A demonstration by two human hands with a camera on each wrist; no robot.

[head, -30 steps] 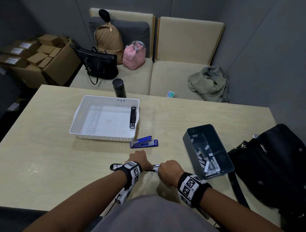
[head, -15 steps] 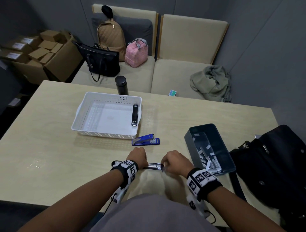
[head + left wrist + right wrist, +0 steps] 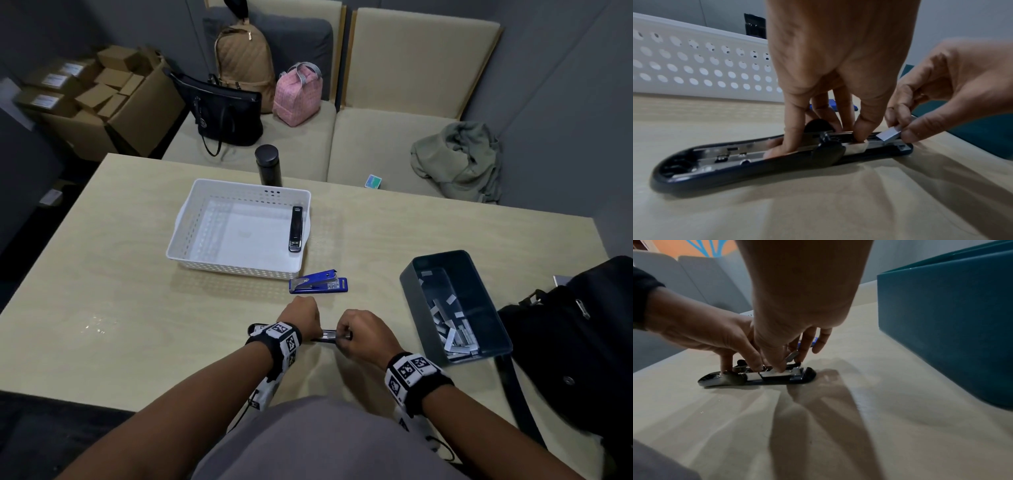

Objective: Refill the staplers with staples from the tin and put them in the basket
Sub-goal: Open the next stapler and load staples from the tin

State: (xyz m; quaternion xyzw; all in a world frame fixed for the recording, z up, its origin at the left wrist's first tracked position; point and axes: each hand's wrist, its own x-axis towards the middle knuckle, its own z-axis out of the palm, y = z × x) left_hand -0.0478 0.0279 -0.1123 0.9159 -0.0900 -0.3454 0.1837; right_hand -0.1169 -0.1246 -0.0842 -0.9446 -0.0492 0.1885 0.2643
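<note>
The open black stapler [image 3: 756, 159], laid flat by the near edge of the table [image 3: 137, 291], is gripped at its hinge by the downward-curled fingers of the left hand [image 3: 303, 317]. A strip of staples [image 3: 890, 135] is pinched between thumb and forefinger of the right hand [image 3: 363, 334] over the magazine's right end. One closed black stapler [image 3: 295, 229] is contained in the far white basket [image 3: 233, 269]; loose staple strips [image 3: 455, 335] are heaped in the tin [image 3: 412, 301] at right.

walls [image 3: 565, 85]: grey panels | seating: two beige cushioned seats [image 3: 394, 144] | table [image 3: 120, 274]: pale wood
</note>
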